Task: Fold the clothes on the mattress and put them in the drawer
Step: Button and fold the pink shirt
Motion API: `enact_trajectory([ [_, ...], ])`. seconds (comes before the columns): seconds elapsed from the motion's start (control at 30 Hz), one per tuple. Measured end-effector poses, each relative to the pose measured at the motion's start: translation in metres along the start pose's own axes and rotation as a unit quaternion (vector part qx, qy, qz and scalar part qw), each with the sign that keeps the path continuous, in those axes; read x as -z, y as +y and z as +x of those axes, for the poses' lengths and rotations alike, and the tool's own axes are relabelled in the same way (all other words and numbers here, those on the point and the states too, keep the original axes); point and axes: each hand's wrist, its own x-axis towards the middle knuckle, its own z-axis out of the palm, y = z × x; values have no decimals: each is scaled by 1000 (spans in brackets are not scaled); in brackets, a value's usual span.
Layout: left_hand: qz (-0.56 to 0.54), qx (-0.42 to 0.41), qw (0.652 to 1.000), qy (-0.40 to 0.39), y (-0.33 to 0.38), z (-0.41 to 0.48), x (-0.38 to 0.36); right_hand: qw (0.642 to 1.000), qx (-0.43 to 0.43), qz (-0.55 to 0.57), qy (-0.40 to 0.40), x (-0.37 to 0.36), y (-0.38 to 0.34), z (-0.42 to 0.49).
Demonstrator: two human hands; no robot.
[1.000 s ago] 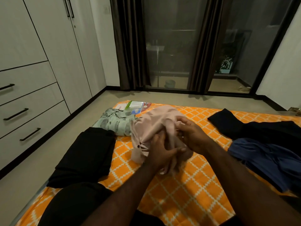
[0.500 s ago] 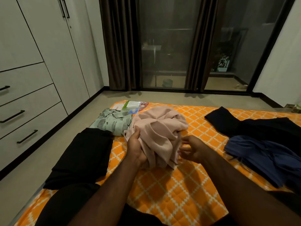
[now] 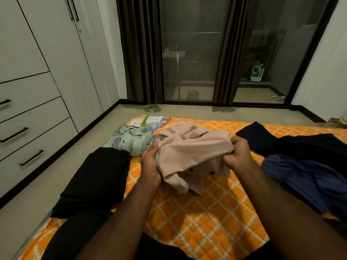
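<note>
Head view: drawers [image 3: 28,132] stand far left of the pink shirt [image 3: 193,147], all closed. Nearer, a black folded garment [image 3: 97,177] lies left of the pink shirt on the mattress [image 3: 206,222]. A green patterned shirt [image 3: 131,140], already folded, sits just beside its left rear edge.

The left hand [image 3: 150,164] grips the pink shirt's left side, thumb on top & fingers tucked under the cloth. The pink shirt itself is bunched mid-mattress, partly lifted btwn both hands, w/ two dark buttons showing at its near edge. The right hand [image 3: 238,152] is fisted on the pink shirt's right side, pinching a fold of fabric. Right of the pink shirt lie a black garment [image 3: 291,143] & a blue garment [image 3: 309,177], both loose and unfolded.

Handling, as a judgement: the pink shirt looks light, thin & limp, w/ no stiffness of its own, so it will sag and crumple wherever it's unsupported. It's prob. not slippery or fragile, though the buttons could snag. Best hold: both shoulder seams or the collar ends, hands well apart, to shake it flat. Then lay it button-side down before folding.
</note>
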Motion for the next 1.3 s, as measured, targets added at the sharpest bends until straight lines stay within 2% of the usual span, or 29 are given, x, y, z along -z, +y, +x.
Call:
enact_trajectory([
  [0.03, 36, -15, 998, 42, -1, 4, 4, 1000, 11, 10, -12, -2, -5, -2],
  [0.07, 135, -45, 985, 100, -3, 4, 6, 999, 16, 16, -33, -4, -8, -1],
  [0.1, 286, -98, 940, 157, -5, 2, 6, 998, 24, 11, -54, -5, -9, -1],
  [0.13, 429, -172, 867, 187, -10, 1, 9, 996, 42, 1, -79, -6, -7, 2],
  [0.17, 525, -266, 788, 181, -12, -3, 9, 994, 64, -25, -91, -7, -4, 4],
  [0.2, 561, -350, 738, 137, -14, -6, 7, 989, 86, -57, -103, -10, 1, 3],
  [0.23, 562, -399, 721, 70, -15, -12, 2, 984, 102, -90, -118, -14, 7, 0],
  [0.3, 543, -426, 719, -83, -22, -19, -9, 967, 103, -161, -166, -22, 22, -10],
  [0.33, 541, -427, 712, -132, -27, -25, -15, 955, 87, -204, -197, -23, 28, -12],
  [0.4, 527, -380, 742, -166, -33, -29, -20, 912, 28, -315, -262, -22, 35, -19],
  [0.47, 505, -313, 792, -140, -33, -21, -13, 855, -24, -424, -299, -19, 34, -19],
  [0.5, 499, -298, 805, -123, -31, -14, -5, 831, -24, -469, -299, -18, 32, -17],
  [0.57, 486, -294, 821, -55, -23, -5, 3, 826, 20, -512, -234, -15, 28, -9],
  [0.63, 423, -256, 868, 47, -16, -3, 2, 840, 93, -521, -118, -5, 27, 5],
  [0.7, 298, -180, 934, 87, -9, -3, -1, 798, 122, -589, -46, 10, 31, 19],
  [0.77, 190, -114, 972, 85, -5, -4, -6, 777, 76, -625, -23, 26, 44, 28],
  [0.83, 142, -70, 984, 85, -1, -6, -8, 779, 69, -622, -38, 33, 56, 29],
  [0.9, 112, -40, 991, 67, 0, -8, -6, 767, 110, -627, -85, 33, 66, 27],
  [0.93, 121, -34, 990, 63, 0, -9, -6, 764, 125, -626, -94, 31, 70, 22],
  [0.97, 182, -41, 979, 80, 1, -8, -4, 761, 134, -627, -99, 28, 74, 18],
  [1.0, 313, -65, 941, 110, 0, -5, -1, 757, 140, -630, -104, 25, 78, 13],
  [1.03, 479, -99, 859, 151, -1, -5, 2, 751, 146, -634, -115, 23, 81, 10],
  [1.07, 617, -156, 748, 189, -3, -6, 5, 745, 147, -637, -133, 22, 86, 9],
  [1.1, 685, -237, 660, 196, -5, -8, 6, 738, 151, -639, -157, 21, 90, 7],
  [1.13, 705, -325, 609, 165, -5, -11, 4, 729, 152, -643, -180, 19, 94, 5],
  [1.17, 698, -395, 588, 106, -5, -14, -2, 721, 154, -643, -206, 18, 98, 3],
  [1.2, 684, -432, 587, 39, -9, -15, -7, 715, 151, -643, -229, 17, 103, 3],
  [1.27, 705, -417, 571, -59, -18, -17, -12, 699, 140, -654, -253, 16, 109, 5],
  [1.3, 731, -394, 552, -75, -25, -18, -11, 687, 138, -667, -253, 16, 110, 5],
])
